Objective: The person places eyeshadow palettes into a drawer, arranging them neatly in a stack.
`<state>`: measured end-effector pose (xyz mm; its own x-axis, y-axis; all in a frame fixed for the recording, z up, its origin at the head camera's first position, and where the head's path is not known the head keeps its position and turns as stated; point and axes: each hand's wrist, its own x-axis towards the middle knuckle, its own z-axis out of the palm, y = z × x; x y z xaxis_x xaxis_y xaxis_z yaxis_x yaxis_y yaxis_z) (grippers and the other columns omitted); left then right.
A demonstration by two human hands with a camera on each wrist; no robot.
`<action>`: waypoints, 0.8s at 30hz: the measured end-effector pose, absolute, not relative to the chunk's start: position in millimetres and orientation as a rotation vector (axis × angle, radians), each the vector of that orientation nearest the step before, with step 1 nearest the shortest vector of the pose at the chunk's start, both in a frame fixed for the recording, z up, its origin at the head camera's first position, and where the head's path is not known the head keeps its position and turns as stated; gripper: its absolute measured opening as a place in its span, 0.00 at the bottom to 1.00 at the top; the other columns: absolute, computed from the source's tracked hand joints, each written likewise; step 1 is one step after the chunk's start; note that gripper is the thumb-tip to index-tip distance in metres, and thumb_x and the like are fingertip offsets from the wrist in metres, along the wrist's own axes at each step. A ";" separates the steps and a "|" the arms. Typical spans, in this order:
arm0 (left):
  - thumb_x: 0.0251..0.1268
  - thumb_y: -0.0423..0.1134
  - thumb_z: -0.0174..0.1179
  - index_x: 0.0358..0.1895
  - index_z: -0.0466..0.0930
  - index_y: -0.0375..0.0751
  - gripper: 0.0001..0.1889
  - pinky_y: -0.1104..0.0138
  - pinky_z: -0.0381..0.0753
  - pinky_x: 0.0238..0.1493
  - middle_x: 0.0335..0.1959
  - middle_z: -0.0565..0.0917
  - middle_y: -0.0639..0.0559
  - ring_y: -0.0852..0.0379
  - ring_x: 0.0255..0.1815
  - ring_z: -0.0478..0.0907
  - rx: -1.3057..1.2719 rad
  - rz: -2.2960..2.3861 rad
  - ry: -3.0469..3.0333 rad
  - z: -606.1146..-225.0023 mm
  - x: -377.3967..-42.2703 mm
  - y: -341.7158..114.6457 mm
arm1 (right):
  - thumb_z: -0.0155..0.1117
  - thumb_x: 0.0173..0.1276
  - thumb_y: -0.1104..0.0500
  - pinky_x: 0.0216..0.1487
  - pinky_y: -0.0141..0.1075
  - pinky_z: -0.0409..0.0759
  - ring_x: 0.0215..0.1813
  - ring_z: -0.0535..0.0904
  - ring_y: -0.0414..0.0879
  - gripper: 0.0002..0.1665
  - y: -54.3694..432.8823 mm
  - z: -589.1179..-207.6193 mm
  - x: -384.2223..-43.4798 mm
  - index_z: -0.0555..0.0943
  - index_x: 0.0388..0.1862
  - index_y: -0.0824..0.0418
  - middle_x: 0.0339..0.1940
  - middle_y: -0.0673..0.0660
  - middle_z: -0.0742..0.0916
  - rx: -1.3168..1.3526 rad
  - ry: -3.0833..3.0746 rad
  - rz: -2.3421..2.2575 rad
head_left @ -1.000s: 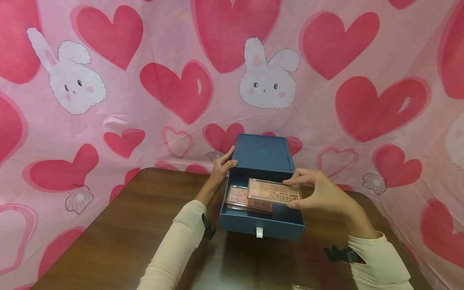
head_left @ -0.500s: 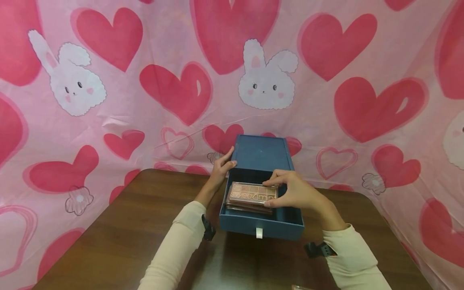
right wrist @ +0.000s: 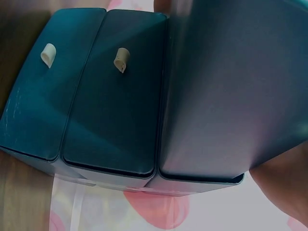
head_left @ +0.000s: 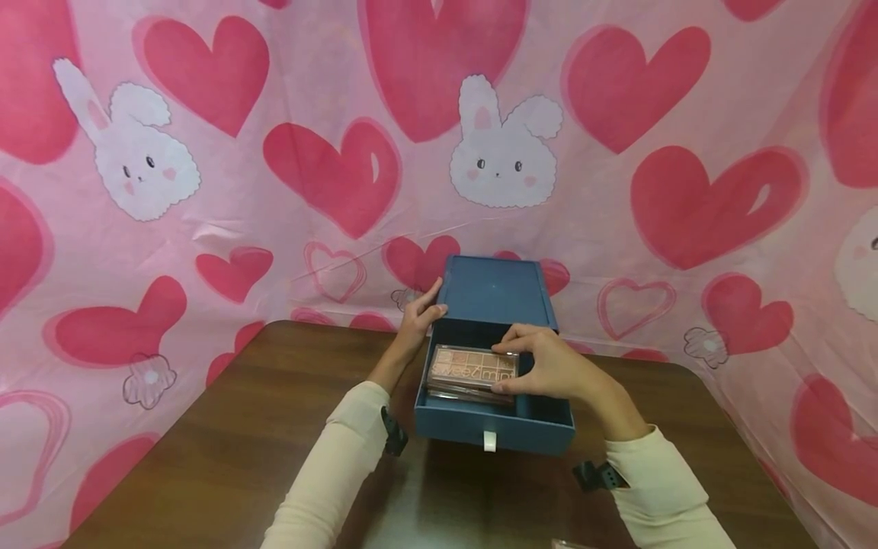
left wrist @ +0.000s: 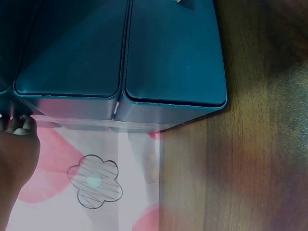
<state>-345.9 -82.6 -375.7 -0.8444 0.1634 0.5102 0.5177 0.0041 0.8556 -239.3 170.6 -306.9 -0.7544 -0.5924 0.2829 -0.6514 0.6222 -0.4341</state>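
A blue drawer box (head_left: 497,290) stands on the table, its top drawer (head_left: 453,427) pulled out toward me. My left hand (head_left: 414,324) rests against the box's left side, thumb at the top edge; in the left wrist view, bent fingertips show at the box's edge. Inside the open drawer, the right hand (head_left: 554,366) pinches the right end of a clear-lidded eyeshadow palette (head_left: 469,367) between thumb and fingers. This palette lies flat over a second palette (head_left: 456,395), toward the drawer's left side. The right wrist view has the drawer's underside, with the palettes hidden.
Two closed lower drawers (right wrist: 110,120) with pale pull tabs (right wrist: 121,58) sit beneath the open one. The wooden table (head_left: 226,435) reaches back to a pink heart-and-bunny cloth (head_left: 329,69). A clear edge of some object (head_left: 569,544) shows at the bottom.
My right hand has carried the palette leftward and down, from the drawer's right side to over the other palette. The left hand and the box have stayed in place.
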 end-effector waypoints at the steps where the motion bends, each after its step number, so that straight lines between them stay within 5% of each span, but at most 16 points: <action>1: 0.65 0.38 0.51 0.77 0.62 0.37 0.35 0.78 0.73 0.57 0.75 0.71 0.38 0.68 0.50 0.78 -0.710 -1.917 -2.018 -376.3 -345.9 -82.7 | 0.80 0.54 0.44 0.49 0.37 0.80 0.48 0.76 0.42 0.34 170.6 -307.2 -239.2 0.87 0.57 0.60 0.45 0.49 0.85 1.049 -2.731 0.785; 5: 0.65 0.39 0.51 0.77 0.61 0.36 0.35 0.79 0.73 0.57 0.75 0.70 0.37 0.71 0.49 0.77 -0.717 -1.921 -2.015 -377.1 -345.6 -82.2 | 0.79 0.55 0.43 0.52 0.43 0.80 0.51 0.77 0.45 0.36 170.4 -307.7 -238.1 0.86 0.59 0.61 0.48 0.51 0.85 1.036 -2.735 0.729; 12: 0.64 0.38 0.50 0.77 0.62 0.36 0.35 0.79 0.74 0.55 0.61 0.80 0.25 0.72 0.46 0.77 -0.689 -1.935 -2.006 -376.1 -345.1 -82.1 | 0.77 0.59 0.49 0.59 0.58 0.80 0.59 0.78 0.56 0.34 175.2 -311.0 -233.8 0.83 0.62 0.63 0.56 0.59 0.86 0.939 -2.708 0.718; 24: 0.65 0.36 0.50 0.76 0.63 0.34 0.34 0.80 0.73 0.56 0.63 0.78 0.25 0.73 0.46 0.77 -0.686 -1.948 -1.993 -375.3 -344.8 -81.3 | 0.73 0.64 0.58 0.55 0.54 0.84 0.57 0.82 0.54 0.21 206.8 -317.7 -211.5 0.87 0.56 0.62 0.54 0.56 0.89 0.875 -2.620 0.778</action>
<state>-344.8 -81.3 -375.3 -0.8514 0.1437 0.5045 0.5077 -0.0163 0.8614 -211.5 206.8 -317.7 -0.7807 -0.4737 0.4076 -0.6194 0.6732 -0.4039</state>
